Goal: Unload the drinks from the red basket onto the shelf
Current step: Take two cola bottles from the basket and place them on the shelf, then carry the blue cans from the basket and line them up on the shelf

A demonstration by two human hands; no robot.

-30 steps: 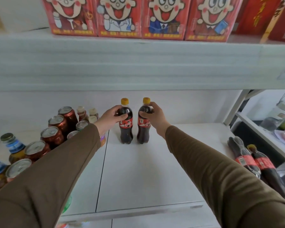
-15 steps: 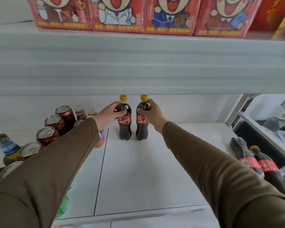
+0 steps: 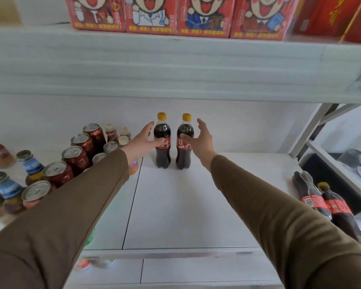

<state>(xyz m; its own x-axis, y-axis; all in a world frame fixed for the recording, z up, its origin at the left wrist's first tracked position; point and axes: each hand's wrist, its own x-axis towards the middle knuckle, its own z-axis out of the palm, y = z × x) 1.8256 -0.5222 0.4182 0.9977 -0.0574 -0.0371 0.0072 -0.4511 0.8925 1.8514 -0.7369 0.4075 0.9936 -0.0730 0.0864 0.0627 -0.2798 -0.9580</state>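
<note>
- A moment earlier both hands had been wrapped around the two cola bottles; now they had let go, fingers spread wide, and the bottles stood by themselves.
- Nearest me, two olive-brown sleeves reached forward over the white shelf (image 3: 186, 205), one from either side.
- Low on the right, past the shelf's edge, two more cola bottles (image 3: 329, 205) with red labels lay leaning together; whether they rested in the red basket I could not tell, as no basket showed.
- On the left of the shelf stood a cluster of dark red cans (image 3: 77, 157) with silver tops, and beside them some blue-labelled jars (image 3: 32, 170) with metal lids.
- Behind the cans stood a few small pale-capped bottles (image 3: 124, 134), partly hidden.
- The left hand (image 3: 143, 142) hovered open just left of the left cola bottle (image 3: 162, 142), thumb in front of the label, holding nothing.
- The right hand (image 3: 200, 142) was likewise open and empty, just right of the right cola bottle (image 3: 184, 143), thumb near its label.
- The two bottles stood upright, side by side with a narrow gap between them, yellow caps on, towards the back of the shelf.
- Behind them was the plain white back wall.
- Above, on the upper shelf (image 3: 175, 65), a row of red cartons (image 3: 202, 17) with cartoon faces was lined up along the front edge.
</note>
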